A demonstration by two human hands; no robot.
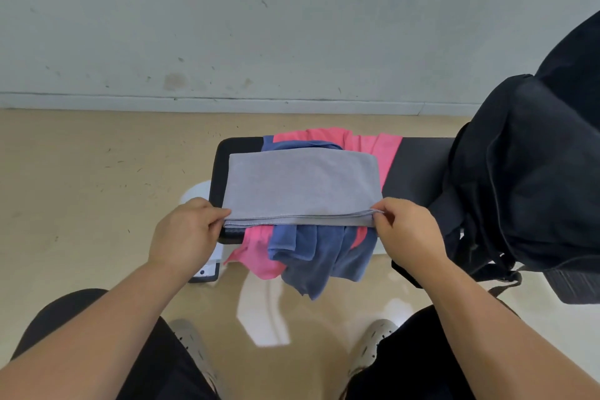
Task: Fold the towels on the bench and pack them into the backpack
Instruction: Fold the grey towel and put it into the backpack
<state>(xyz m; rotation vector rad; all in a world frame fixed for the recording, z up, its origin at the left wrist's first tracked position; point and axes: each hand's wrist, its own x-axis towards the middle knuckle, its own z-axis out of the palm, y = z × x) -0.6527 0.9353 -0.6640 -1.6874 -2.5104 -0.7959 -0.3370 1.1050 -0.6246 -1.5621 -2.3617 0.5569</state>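
Step in hand looked like the next fold of the grey towel; nothing packed yet as far as I could see.

How to do it well (my read):
- Line up the stacked hem layers flush at both near corners before moving.
- Pull evenly left and right so the near edge runs straight, no sag mid-span.
- Carry one end across to the other in a single pass, then flatten from the centre out.
- Risk: the grey towel lay on loose cloth, not on bare surface. The pile underneath could drag or bunch, so lifting the grey one slightly clear first seemed safer.

Pose, near to far:
- Both forearms ran in from the bottom of view, roughly symmetric, angled inward.
- Left hand pinched the near-left corner of the hem, fingers curled round the edge.
- Right hand pinched the near-right corner likewise, knuckles up.

Positions:
- Grey towel sat flat between the hands, on the left part of the surface.
- Blue towel and pink towel lay crumpled beneath it, hanging over the near edge.
- Backpack stood at the right end, just beside the right hand. Couldn't tell whether it was unzipped.
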